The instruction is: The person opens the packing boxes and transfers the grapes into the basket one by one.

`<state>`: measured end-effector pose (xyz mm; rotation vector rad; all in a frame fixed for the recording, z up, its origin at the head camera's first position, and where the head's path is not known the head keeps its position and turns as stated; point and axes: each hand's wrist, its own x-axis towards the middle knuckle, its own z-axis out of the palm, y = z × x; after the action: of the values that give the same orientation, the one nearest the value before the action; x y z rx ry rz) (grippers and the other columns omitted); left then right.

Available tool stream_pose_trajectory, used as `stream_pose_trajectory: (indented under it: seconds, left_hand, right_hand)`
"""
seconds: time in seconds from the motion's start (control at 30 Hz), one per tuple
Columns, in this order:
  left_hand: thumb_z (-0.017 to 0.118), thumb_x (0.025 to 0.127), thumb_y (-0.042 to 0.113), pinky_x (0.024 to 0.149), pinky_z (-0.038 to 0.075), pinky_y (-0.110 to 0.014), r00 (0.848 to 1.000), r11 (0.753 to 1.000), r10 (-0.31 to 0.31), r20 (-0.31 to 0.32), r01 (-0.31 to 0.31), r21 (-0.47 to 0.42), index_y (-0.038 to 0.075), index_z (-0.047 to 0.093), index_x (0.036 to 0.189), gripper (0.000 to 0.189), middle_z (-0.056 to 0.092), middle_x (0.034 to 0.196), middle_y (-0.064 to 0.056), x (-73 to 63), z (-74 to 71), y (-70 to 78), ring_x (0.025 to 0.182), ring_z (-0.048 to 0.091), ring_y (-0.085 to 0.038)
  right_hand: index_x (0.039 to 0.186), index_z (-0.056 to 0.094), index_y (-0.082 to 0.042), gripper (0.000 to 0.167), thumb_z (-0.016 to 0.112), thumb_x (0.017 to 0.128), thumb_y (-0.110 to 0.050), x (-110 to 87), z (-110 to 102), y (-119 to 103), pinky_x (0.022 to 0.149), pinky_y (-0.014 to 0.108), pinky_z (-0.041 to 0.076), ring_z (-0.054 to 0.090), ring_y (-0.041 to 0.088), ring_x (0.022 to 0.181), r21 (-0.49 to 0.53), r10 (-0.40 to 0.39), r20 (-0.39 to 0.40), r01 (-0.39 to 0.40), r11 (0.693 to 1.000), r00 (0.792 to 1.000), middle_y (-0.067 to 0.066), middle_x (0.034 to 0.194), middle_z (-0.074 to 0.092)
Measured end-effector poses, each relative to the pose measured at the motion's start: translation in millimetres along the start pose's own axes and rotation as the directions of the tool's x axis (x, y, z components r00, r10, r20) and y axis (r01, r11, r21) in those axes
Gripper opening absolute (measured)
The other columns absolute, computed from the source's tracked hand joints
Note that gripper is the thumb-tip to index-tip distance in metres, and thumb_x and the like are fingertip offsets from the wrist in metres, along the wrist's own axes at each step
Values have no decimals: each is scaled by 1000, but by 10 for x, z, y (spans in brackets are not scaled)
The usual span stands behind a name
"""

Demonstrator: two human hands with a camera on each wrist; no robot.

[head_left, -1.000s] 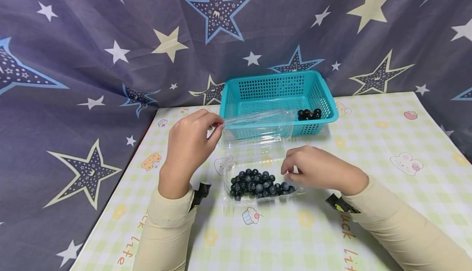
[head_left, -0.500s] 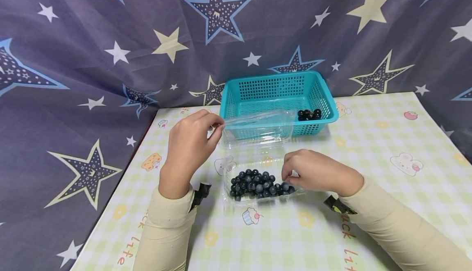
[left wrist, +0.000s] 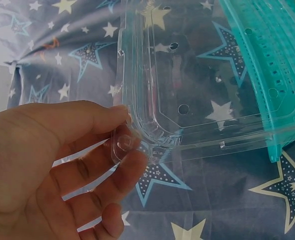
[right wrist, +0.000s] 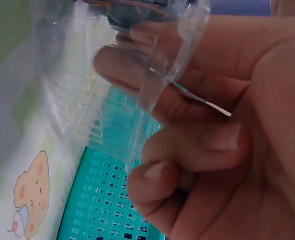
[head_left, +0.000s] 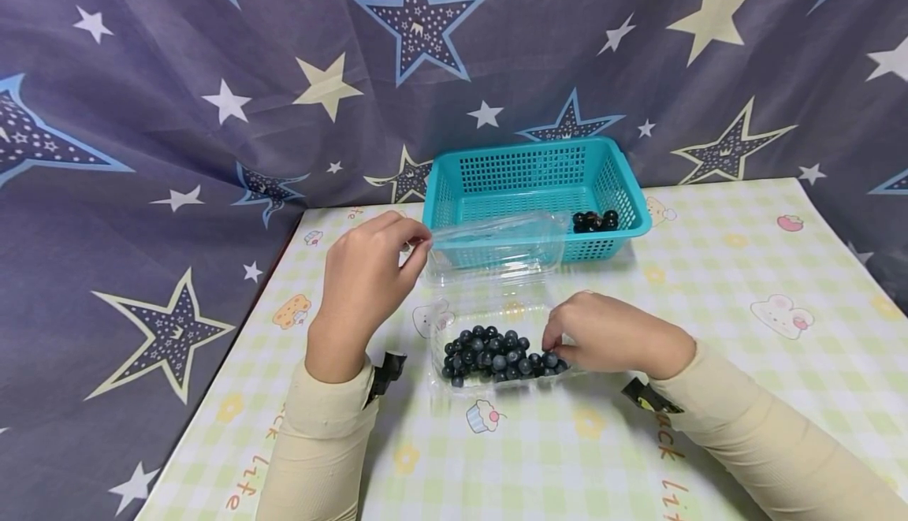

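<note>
In the head view my left hand (head_left: 372, 273) pinches the left corner of the raised clear plastic lid (head_left: 496, 245), thumb against fingers, also plain in the left wrist view. The lid belongs to a hinged clamshell box whose clear tray (head_left: 525, 316) lies on the table. Dark blueberries (head_left: 489, 351) are heaped in that tray, mostly left and front. My right hand (head_left: 610, 332) reaches over the tray's right side, fingers curled, fingertips at the rightmost blueberries. The right wrist view shows a dark berry (right wrist: 130, 16) beside the fingertips; whether they pinch it is unclear.
Behind the lid stands a turquoise plastic basket (head_left: 624, 182) with several glossy dark round fruits (head_left: 594, 221) in its right front corner. The table wears a checked cloth (head_left: 745, 269). A star-patterned curtain (head_left: 269, 24) hangs close behind.
My right hand has come down and slightly toward me, bringing its fingertips to the rightmost blueberries. My left hand and the lid stay where they were.
</note>
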<state>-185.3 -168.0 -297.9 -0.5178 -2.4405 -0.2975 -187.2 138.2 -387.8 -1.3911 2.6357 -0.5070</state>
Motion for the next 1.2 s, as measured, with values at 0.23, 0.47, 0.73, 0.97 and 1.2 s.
stream_pose_trajectory:
  seconds: [0.23, 0.47, 0.73, 0.97, 1.2]
  left_hand:
    - [72, 95, 19, 59, 50, -37, 1000, 1000, 2, 1, -2, 0, 21, 79, 94, 7, 72, 88, 7, -6, 1, 0, 67, 61, -13]
    - [72, 95, 20, 59, 50, -37, 1000, 1000, 3, 2, -3, -2, 21, 79, 94, 7, 72, 88, 7, -3, -1, 5, 68, 62, -13]
    - [72, 95, 20, 60, 52, -38, 1000, 1000, 3, 4, -3, -1, 21, 79, 95, 7, 73, 89, 6, -3, -3, 4, 70, 64, -14]
    - [72, 95, 20, 60, 51, -38, 1000, 1000, 4, 0, -4, -1, 21, 79, 95, 7, 73, 89, 6, -10, -1, 1, 69, 64, -13]
    - [71, 95, 20, 60, 51, -38, 1000, 1000, 8, 0, -8, -2, 21, 79, 95, 8, 72, 89, 6, -6, -2, 2, 70, 64, -14]
  right_hand:
    - [95, 83, -24, 22, 69, 91, -7, -24, -5, -15, 87, 35, 61, 74, 4, 91, 48, 42, 38, -44, 998, 998, -14, 93, 78]
    - [102, 82, -16, 26, 65, 89, -3, -26, -3, -16, 86, 36, 60, 67, -3, 77, 72, 59, 48, -63, 995, 997, -9, 94, 78]
    - [106, 81, -17, 32, 60, 88, -2, -30, -37, -4, 92, 36, 56, 60, -4, 70, 138, 77, 103, -91, 986, 992, -13, 91, 76]
    - [133, 69, -13, 38, 55, 98, -15, -26, -29, 2, 80, 31, 49, 46, 0, 61, 224, 130, 277, -195, 955, 952, -15, 73, 60]
    - [133, 68, -12, 36, 62, 98, -21, -19, -10, 39, 84, 31, 54, 65, 0, 85, 280, 110, 291, -194, 940, 951, -16, 95, 73]
